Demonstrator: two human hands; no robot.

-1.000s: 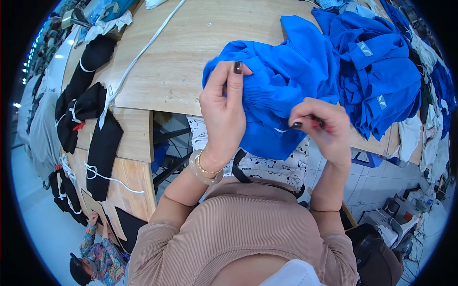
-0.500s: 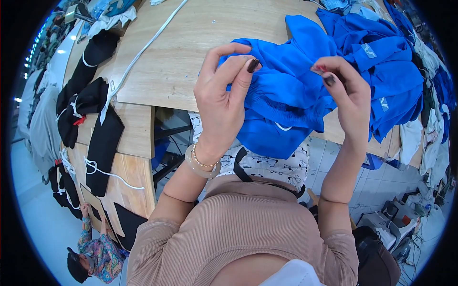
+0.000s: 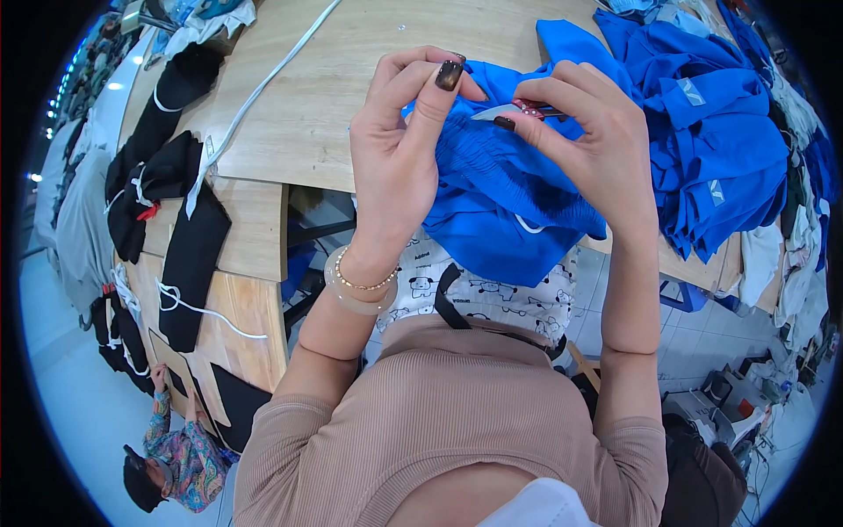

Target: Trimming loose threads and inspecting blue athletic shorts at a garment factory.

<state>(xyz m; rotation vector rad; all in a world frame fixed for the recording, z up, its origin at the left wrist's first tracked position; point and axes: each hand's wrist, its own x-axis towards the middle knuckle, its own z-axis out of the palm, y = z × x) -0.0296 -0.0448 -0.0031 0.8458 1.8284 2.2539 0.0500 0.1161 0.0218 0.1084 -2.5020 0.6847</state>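
In my right hand is a small pair of thread snips, with a pale metal blade and red on the handle. The blade points left toward my left hand, a short gap from its fingers. My left thumb and fingertips are pinched together; what they hold, if anything, is too small to make out. Beneath both hands lies a crumpled bright blue garment with a gathered elastic band. It drapes over the table edge onto my lap.
More blue garments are heaped at the right. Rolled black fabric pieces tied with white strips lie at the left of the wooden table. A white cord crosses it. Another person works at the lower left.
My right hand has moved left and up toward my left hand, bringing the snips' blade into view. My left hand has risen slightly, its fingers still pinched.
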